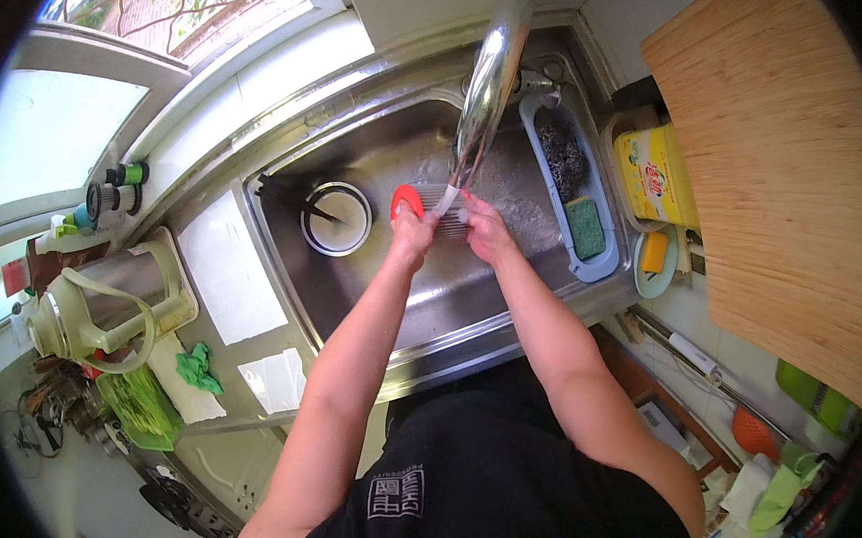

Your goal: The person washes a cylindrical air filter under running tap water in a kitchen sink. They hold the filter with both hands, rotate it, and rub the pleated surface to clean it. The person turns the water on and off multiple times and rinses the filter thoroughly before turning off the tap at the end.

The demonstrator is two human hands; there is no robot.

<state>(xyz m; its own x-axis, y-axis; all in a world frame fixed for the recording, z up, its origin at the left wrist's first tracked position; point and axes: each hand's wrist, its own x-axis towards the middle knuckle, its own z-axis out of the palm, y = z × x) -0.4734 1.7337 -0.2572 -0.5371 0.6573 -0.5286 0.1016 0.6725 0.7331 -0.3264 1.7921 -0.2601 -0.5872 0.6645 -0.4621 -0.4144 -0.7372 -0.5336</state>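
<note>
Both hands hold a pleated filter cartridge with a red end cap, low over the stainless steel sink. My left hand grips its left end by the cap. At the other end, the fingers of my right hand close around the pleats, partly hiding them. The chrome faucet spout ends right above the cartridge, between my hands. Left of my left hand stands a white bowl with a dark rim and cloudy liquid. A dark-handled brush leans in it.
A blue caddy with a steel scrubber and green sponge lines the sink's right side. Beyond are a yellow package, a soap dish and a large wooden board. A thermos jug and green cloth occupy the left counter.
</note>
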